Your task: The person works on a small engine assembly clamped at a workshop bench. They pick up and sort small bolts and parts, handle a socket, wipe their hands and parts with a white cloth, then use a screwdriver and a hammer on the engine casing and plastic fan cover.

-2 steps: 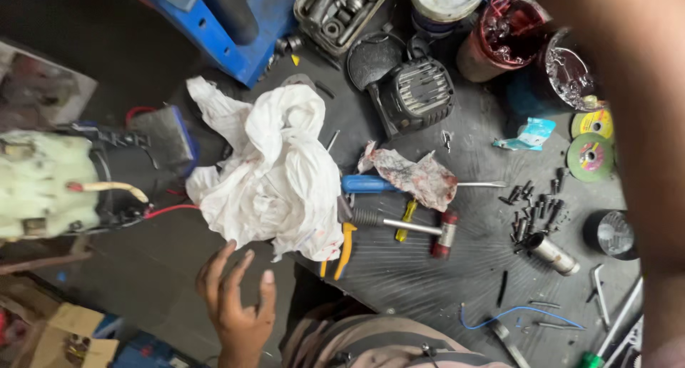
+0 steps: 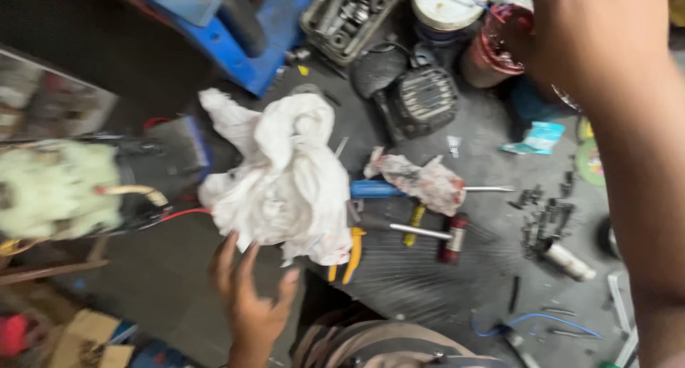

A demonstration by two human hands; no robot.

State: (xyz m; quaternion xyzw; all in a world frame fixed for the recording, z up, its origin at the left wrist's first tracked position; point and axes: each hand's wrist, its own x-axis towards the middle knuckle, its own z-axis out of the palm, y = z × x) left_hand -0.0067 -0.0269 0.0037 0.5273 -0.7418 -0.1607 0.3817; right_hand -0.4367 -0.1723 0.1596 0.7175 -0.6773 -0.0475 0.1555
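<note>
Rag: we see crumpled white cloth (image 2: 285, 172), soft and stained.
Left hand (image 2: 251, 296): fingers (image 2: 227, 257) apart, touching its lower edge.
Right hand: arm (image 2: 628, 125) blocks our view; fingers unseen.
Nearby: yellow-handled pliers (image 2: 351, 254), blue screwdriver (image 2: 378, 189), hammer (image 2: 428, 232).

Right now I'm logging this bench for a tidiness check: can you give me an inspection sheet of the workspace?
Surface: dark ribbed mat, dusty.
Job's things: crumpled white cloth, lower edge at the left hand's fingertips.
Clutter: blue-handled screwdriver under a stained rag, small hammer, yellow-handled pliers, loose dark screws, socket tray.
Hands: left hand open, reaching for the cloth; right hand out of view, forearm only.
Cables: red wire, blue wire.
Surroundings: blue plastic frame, red-stained tub.
</note>
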